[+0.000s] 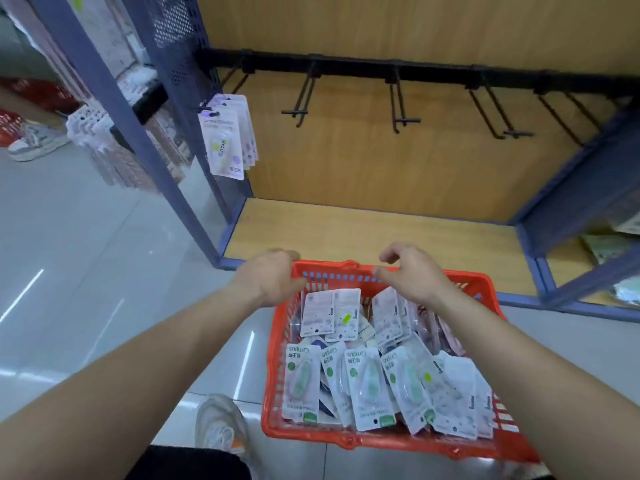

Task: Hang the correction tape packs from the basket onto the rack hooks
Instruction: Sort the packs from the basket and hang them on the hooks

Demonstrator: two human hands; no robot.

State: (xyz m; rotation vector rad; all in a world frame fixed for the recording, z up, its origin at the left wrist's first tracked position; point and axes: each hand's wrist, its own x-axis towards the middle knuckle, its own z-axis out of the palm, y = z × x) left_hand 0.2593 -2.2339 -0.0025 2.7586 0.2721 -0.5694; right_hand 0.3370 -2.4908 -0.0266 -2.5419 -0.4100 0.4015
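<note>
The basket [346, 442] near us is bright orange-red, its walls an open lattice. The packs [369, 386] in it are white, the near ones with green labels and pale green blisters, two with yellow-green stickers. On the far left, the hung packs [227, 140] are white and lilac. The rack frame [114, 98] is slate blue, with a perforated panel [180, 36] dotted with holes. The rail [381, 69] and hooks [398, 105] are black against a honey wood-grain back board [381, 26]. The floor [86, 254] is glossy pale grey.
</note>
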